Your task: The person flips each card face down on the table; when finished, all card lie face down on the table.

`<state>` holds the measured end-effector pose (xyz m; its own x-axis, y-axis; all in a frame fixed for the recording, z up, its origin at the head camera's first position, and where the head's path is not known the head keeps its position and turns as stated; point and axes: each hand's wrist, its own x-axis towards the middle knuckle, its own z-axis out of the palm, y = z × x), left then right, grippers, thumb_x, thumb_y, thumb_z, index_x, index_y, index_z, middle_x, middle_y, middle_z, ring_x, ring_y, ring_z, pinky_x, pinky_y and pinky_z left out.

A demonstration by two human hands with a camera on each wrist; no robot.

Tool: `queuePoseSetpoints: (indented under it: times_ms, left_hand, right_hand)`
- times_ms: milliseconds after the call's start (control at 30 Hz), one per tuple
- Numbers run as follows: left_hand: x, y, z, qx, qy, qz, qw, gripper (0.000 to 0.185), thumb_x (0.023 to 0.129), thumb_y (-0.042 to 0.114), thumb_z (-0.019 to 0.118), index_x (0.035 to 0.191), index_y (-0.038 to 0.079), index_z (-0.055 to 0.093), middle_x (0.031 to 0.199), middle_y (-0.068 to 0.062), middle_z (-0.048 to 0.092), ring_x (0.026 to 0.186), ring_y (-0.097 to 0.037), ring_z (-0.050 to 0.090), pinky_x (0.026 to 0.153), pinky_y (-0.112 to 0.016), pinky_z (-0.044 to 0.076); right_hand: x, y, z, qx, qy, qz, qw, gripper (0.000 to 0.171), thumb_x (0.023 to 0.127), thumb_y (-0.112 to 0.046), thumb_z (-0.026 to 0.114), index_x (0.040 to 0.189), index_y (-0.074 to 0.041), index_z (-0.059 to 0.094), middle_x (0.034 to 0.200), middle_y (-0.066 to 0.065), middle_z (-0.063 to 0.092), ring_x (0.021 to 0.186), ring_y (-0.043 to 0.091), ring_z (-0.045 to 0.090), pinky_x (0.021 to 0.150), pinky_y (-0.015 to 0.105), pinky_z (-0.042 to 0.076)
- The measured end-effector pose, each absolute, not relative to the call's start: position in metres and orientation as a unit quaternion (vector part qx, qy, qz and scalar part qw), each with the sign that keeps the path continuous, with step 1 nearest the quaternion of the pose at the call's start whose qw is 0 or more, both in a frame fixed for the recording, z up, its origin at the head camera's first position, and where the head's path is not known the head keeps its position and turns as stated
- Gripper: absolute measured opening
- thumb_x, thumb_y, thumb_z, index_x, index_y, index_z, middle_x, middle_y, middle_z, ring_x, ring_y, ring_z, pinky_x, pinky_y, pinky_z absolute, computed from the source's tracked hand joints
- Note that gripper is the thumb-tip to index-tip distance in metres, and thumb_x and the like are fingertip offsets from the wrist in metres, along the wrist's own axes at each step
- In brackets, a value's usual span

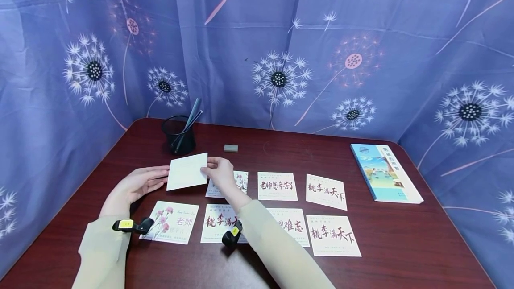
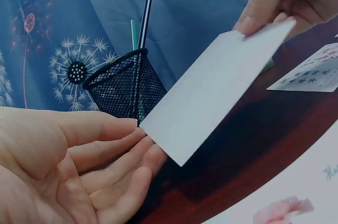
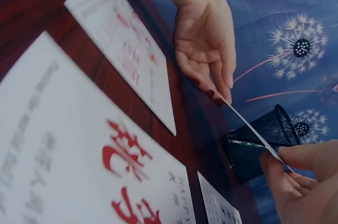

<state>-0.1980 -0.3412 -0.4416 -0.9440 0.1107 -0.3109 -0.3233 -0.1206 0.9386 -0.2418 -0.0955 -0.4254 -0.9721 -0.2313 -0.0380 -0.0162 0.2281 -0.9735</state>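
Note:
A blank white card is held tilted above the table between both hands. My right hand pinches its right edge, thumb on the near face and fingers behind. My left hand reaches to the card's left edge with its fingers extended; in the left wrist view, the fingertips meet the card's lower corner, some of them partly behind it. In the right wrist view the card is seen nearly edge-on. Below the left hand lies a flower-printed card. Another flower card is partly covered by the right hand.
More printed cards lie in two rows, including a red-lettered card and a lower right card. A black mesh pen holder stands behind the held card, near a grey eraser. A book lies at the right.

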Motion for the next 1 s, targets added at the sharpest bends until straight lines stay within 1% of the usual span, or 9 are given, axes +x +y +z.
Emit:
queuePoseSetpoints:
  times_ms: [133,200,300,433,500,600,700,800,1000]
  left_hand:
    - [-0.1996,-0.3405,-0.4429,-0.082,0.646,0.747,0.133,0.043,0.096,0.004,0.059,0.138,0.001,0.052,0.095,0.015,0.072,0.088,0.002,0.068,0.078,-0.017,0.056]
    - [-0.2003,-0.3402,-0.4432,-0.087,0.644,0.749,0.128,0.052,0.094,0.001,0.061,0.143,-0.003,0.044,0.094,0.016,0.072,0.087,0.003,0.068,0.077,-0.016,0.055]
    - [-0.2006,-0.3408,-0.4437,-0.098,0.643,0.75,0.12,0.048,0.092,-0.002,0.062,0.139,0.002,0.051,0.092,0.017,0.071,0.085,0.003,0.068,0.075,-0.015,0.055]
    - [-0.2,-0.3412,-0.4432,-0.108,0.656,0.739,0.111,0.034,0.092,-0.003,0.061,0.121,0.013,0.067,0.088,0.017,0.071,0.079,0.002,0.067,0.067,-0.015,0.053]
    - [-0.1998,-0.3401,-0.4421,-0.111,0.673,0.723,0.105,0.036,0.091,-0.002,0.062,0.125,0.009,0.065,0.086,0.018,0.07,0.076,0.002,0.067,0.064,-0.014,0.051]
    - [-0.1997,-0.3373,-0.4404,-0.119,0.703,0.695,0.099,0.049,0.091,0.001,0.064,0.138,-0.004,0.051,0.083,0.02,0.069,0.074,0.004,0.065,0.063,-0.014,0.051]
    - [-0.1992,-0.3347,-0.4384,-0.127,0.727,0.669,0.095,0.058,0.09,0.003,0.065,0.141,-0.012,0.042,0.081,0.022,0.067,0.073,0.006,0.064,0.062,-0.013,0.05]
    - [-0.1983,-0.3335,-0.4373,-0.13,0.739,0.654,0.095,0.056,0.09,0.003,0.065,0.139,-0.013,0.044,0.08,0.023,0.067,0.073,0.006,0.064,0.063,-0.013,0.05]
    - [-0.1983,-0.3336,-0.4377,-0.134,0.752,0.638,0.096,0.051,0.092,0.008,0.065,0.135,-0.014,0.048,0.081,0.02,0.068,0.074,0.006,0.065,0.066,-0.013,0.052]
  right_hand:
    - [-0.2414,-0.0949,-0.4266,-0.093,0.807,-0.578,0.078,0.033,0.088,-0.006,0.069,0.119,0.004,0.067,0.104,0.014,0.072,0.088,0.02,0.072,0.071,0.021,0.058]
    - [-0.2411,-0.0946,-0.4269,-0.1,0.817,-0.563,0.072,0.032,0.087,-0.006,0.069,0.118,0.003,0.068,0.1,0.012,0.073,0.081,0.017,0.072,0.067,0.019,0.056]
    - [-0.2411,-0.0944,-0.4275,-0.105,0.825,-0.552,0.063,0.03,0.086,-0.007,0.07,0.115,0.0,0.071,0.091,0.008,0.073,0.072,0.011,0.069,0.063,0.016,0.052]
    - [-0.2413,-0.0944,-0.4281,-0.098,0.828,-0.548,0.067,0.026,0.084,-0.008,0.072,0.109,-0.002,0.074,0.082,0.005,0.074,0.066,0.005,0.066,0.061,0.013,0.049]
    - [-0.2415,-0.0943,-0.4284,-0.096,0.833,-0.54,0.072,0.025,0.083,-0.008,0.073,0.107,-0.002,0.075,0.079,0.006,0.075,0.064,0.006,0.067,0.06,0.013,0.048]
    - [-0.2421,-0.0941,-0.4295,-0.101,0.847,-0.517,0.066,0.023,0.081,-0.007,0.075,0.104,-0.001,0.075,0.077,0.006,0.075,0.061,0.006,0.067,0.062,0.013,0.049]
    - [-0.2429,-0.094,-0.4313,-0.103,0.86,-0.497,0.056,0.023,0.08,-0.008,0.076,0.102,-0.001,0.076,0.075,0.004,0.075,0.06,0.005,0.065,0.066,0.014,0.05]
    - [-0.2435,-0.0946,-0.4327,-0.098,0.865,-0.49,0.057,0.023,0.079,-0.008,0.076,0.101,-0.002,0.076,0.073,0.003,0.075,0.058,0.004,0.065,0.068,0.013,0.05]
    - [-0.2442,-0.0959,-0.435,-0.087,0.874,-0.474,0.062,0.021,0.077,-0.007,0.077,0.098,-0.003,0.076,0.069,0.002,0.074,0.054,0.006,0.067,0.06,0.013,0.05]
